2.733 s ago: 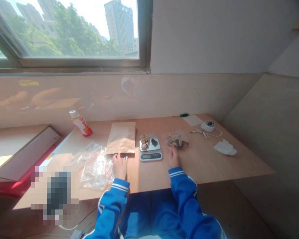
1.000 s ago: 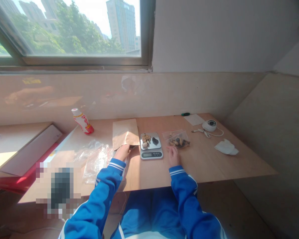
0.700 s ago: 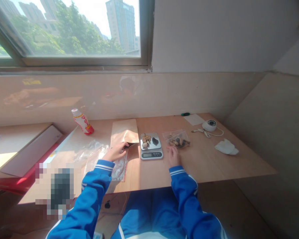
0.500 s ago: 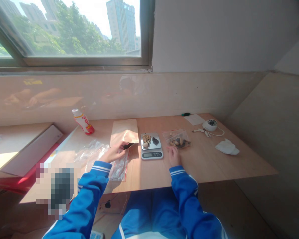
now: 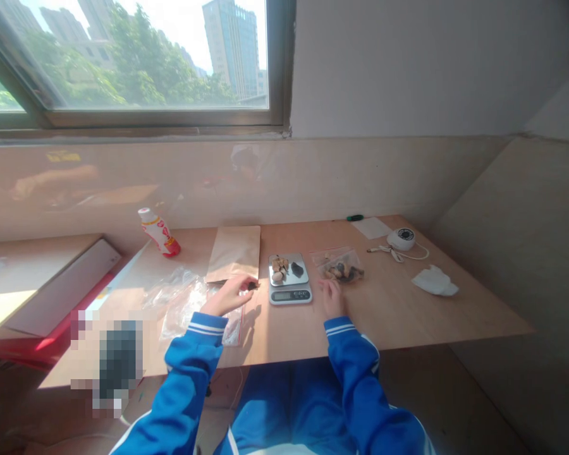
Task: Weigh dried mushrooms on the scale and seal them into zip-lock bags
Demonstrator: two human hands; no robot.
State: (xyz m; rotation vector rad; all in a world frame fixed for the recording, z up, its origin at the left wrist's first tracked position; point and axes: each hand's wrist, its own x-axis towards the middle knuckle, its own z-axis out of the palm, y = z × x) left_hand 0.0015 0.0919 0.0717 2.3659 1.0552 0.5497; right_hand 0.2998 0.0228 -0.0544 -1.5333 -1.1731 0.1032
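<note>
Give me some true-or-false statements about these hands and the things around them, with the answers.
1. The left hand pinches a small dark piece. True.
2. A digital scale stands between the left hand and the right hand. True.
3. Nothing lies on the digital scale. False: tan chunks and a dark lump lie on it.
4. The brown paper bag lies left of the digital scale. True.
5. The right hand grasps the bottle. False: it is near the clear bag; the bottle stands far to the left.
</note>
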